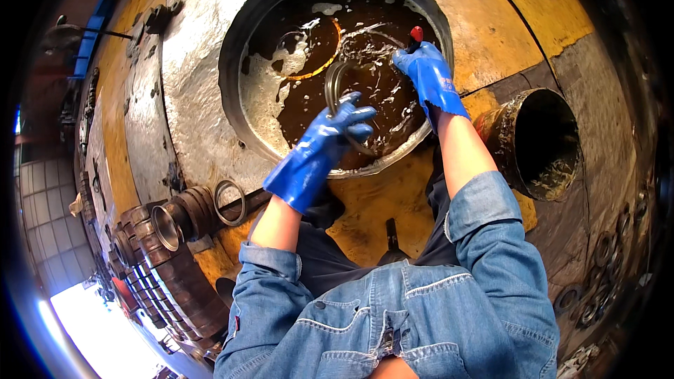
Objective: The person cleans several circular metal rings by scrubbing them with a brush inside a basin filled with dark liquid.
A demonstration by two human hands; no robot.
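Note:
Both hands wear blue rubber gloves over a large dark round tub (230, 74) of brown, foamy liquid. My left hand (319, 142) is closed around a grey metal ring (332, 84), held tilted at the near side of the tub; its lower part is partly hidden by the fingers. At the tub's right side, my right hand (428, 81) grips a tool with a red end (417, 33); the glove hides most of it, so its kind is unclear. Farther left in the liquid lies a large orange-edged ring (335, 48), partly under the surface.
An open, dirty metal drum (502, 140) lies on its side right of the tub. Stacked metal rings (193, 214) stand at the lower left, with a single ring (241, 203) beside them. Several loose rings (602, 249) lie at the far right. Metal plates (193, 77) cover the floor.

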